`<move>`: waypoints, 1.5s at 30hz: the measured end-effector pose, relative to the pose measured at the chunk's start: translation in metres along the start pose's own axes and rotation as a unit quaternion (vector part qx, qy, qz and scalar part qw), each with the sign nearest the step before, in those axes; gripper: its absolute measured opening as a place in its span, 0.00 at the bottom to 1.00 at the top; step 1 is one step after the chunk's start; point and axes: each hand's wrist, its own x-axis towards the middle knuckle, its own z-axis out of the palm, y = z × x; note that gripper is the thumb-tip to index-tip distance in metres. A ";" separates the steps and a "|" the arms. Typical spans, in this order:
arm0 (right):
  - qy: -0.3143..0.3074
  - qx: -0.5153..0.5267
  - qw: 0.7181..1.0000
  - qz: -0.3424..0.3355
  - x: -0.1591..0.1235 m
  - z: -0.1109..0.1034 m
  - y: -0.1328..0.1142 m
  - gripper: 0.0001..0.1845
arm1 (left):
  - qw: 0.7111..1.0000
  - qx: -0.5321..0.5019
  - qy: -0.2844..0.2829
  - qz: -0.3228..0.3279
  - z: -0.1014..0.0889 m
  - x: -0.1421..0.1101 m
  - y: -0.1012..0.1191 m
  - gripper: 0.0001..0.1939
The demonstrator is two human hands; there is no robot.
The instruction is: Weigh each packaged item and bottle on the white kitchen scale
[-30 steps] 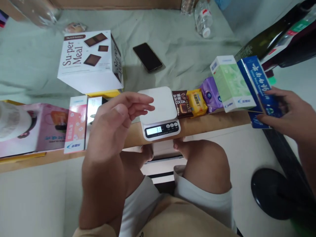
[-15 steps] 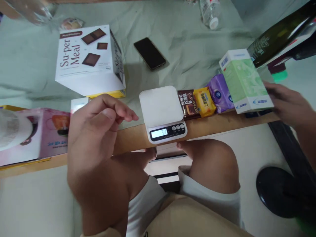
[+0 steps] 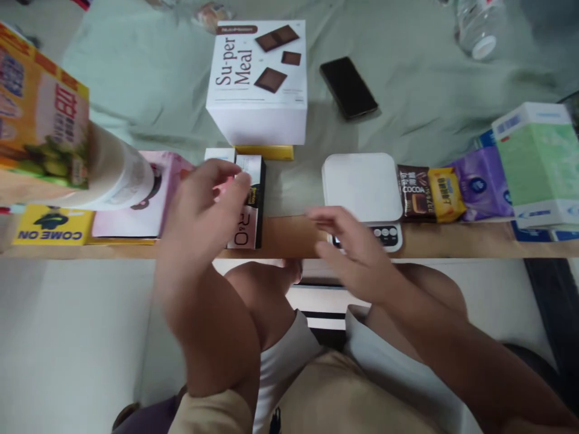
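My left hand [image 3: 203, 211] is over the small black, white and pink box [image 3: 246, 232] at the table's front edge, blurred, with its curled fingers and thumb apart. Whether it touches that box I cannot tell. In front of the white kitchen scale [image 3: 362, 187] is my right hand [image 3: 350, 250], fingers apart and holding nothing; it covers part of the scale's display. Beside the scale's right side lie a brown cocoa packet [image 3: 414, 193], a yellow packet [image 3: 446, 194] and a purple packet [image 3: 482, 184].
A white Su-per Meal box [image 3: 257, 123] stands behind, with a phone [image 3: 348, 87] to its right. At the left are a white tub [image 3: 122, 175], an orange carton [image 3: 40, 114] and a yellow box [image 3: 54, 226]. A green and white carton [image 3: 536, 163] and a clear bottle [image 3: 482, 30] are rightward.
My right hand has left the green and white carton and come left to the front of the scale. The view has turned left, and my left hand is over the small box.
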 end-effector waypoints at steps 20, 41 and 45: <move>0.000 -0.312 0.936 -0.163 0.034 0.076 -0.011 0.22 | 0.979 0.053 -0.195 0.016 -0.006 0.000 -0.008 0.21; 0.180 -0.202 0.960 -0.077 -0.005 -0.011 0.004 0.34 | 0.890 -0.268 -0.357 0.097 0.045 -0.041 0.038 0.30; 0.183 -0.209 0.960 -0.026 0.003 -0.030 0.025 0.27 | 0.875 -0.274 -0.387 0.096 0.084 -0.028 0.043 0.31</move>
